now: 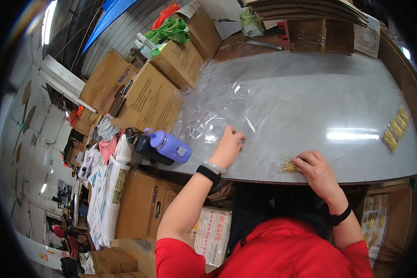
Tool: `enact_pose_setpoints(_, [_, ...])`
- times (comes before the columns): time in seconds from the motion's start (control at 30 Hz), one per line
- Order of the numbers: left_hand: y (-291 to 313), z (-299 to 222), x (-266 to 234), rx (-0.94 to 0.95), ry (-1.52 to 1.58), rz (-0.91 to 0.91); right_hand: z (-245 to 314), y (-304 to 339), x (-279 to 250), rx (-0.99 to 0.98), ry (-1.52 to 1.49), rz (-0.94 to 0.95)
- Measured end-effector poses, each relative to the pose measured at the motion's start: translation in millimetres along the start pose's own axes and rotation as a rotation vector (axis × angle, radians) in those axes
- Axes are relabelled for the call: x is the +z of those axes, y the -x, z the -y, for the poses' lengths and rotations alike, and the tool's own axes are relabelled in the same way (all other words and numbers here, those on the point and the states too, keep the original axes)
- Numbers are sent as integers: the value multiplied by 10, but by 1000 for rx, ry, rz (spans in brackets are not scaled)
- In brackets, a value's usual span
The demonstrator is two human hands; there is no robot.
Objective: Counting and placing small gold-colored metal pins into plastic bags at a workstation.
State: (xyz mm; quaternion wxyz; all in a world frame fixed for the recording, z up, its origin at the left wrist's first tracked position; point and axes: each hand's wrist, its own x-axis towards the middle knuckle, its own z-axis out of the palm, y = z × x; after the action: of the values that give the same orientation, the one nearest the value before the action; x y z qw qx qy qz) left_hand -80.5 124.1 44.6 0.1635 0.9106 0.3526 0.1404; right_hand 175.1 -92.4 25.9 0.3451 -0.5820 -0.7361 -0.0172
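Note:
My left hand [229,147] is over the grey tabletop, its fingers curled in. Whatever they hold, if anything, is too small to make out. Beside it, on the left, lie thin clear plastic bags [208,125], spread and overlapping. Near the table's front edge, my right hand [316,172] has its fingertips closed on the right end of a small bunch of gold wire pieces [289,166]. Their exact kind is too small to tell. More bunches of gold wire pieces [396,128] lie in a row at the table's right end.
A purple bottle [170,145] and a black bottle [146,149] stand at the table's left edge. Cardboard boxes [150,99] line the left side. At the back are a cardboard organizer [319,36] and a white fan [367,38]. An open carton [394,227] sits below, right.

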Motion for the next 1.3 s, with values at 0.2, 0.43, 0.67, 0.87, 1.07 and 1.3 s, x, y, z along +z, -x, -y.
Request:
enact_pose_setpoints(0.2, [353,-166,69,159,30,-200,13,14,-23,26,7,-2])
enact_pose_setpoints(0.43, [287,-611,228,-379,182,-146,76,-36,-3,58,43,66])
enact_pose_setpoints(0.67, [798,-674,222,-414,1157,-284,67,-21,-9,87,60,101])
enact_pose_setpoints(0.87, [1829,-823,622,-650,1574,88,84,-42,40,60,21,92])
enact_pose_setpoints(1.07, [1433,-944,915,-646,1747,112,219,-41,94,-30,98,145])
enact_pose_setpoints(1.3, [1447,-997,970,-592,1925,8,678,227,202,-111,37,224])
